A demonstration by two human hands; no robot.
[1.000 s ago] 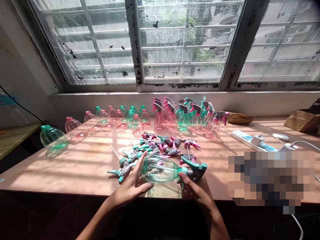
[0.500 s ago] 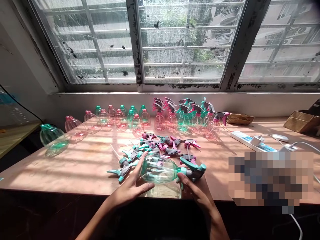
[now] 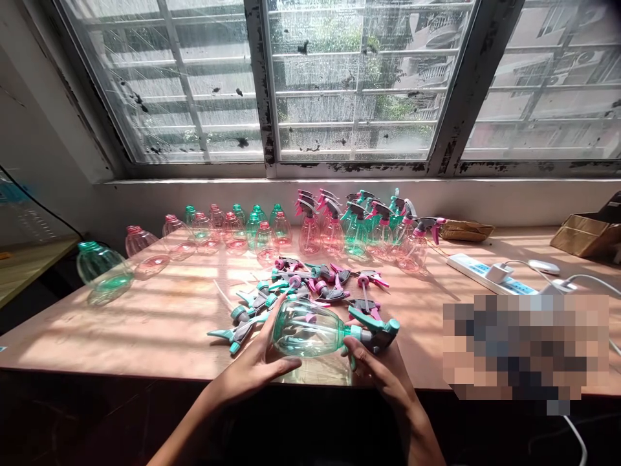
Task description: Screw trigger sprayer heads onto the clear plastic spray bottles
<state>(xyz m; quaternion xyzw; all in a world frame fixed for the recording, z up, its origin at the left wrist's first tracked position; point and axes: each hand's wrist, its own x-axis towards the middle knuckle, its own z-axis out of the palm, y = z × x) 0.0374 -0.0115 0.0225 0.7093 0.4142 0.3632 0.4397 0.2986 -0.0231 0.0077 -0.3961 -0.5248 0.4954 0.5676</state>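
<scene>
Makeshift workshop, worn barred window (image 3: pixel 356 84), wooden table (image 3: pixel 160 323), heaped spray heads (image 3: pixel 331 294), many bottles (image 3: pixel 236 239), power strip (image 3: pixel 470 270)

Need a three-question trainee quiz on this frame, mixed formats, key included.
1. Multiple choice: the held translucent green plastic bottle is (a) upright, (b) upside down, (c) tipped on its side.

2. True or false: the right hand is at the held bottle's neck end, the left hand toward its base end.

3. Fill in: the standing translucent pink and green plastic bottles in the left group lack the ___ seen on those in the right group.

Key:
1. c
2. True
3. Plastic spray heads
</scene>
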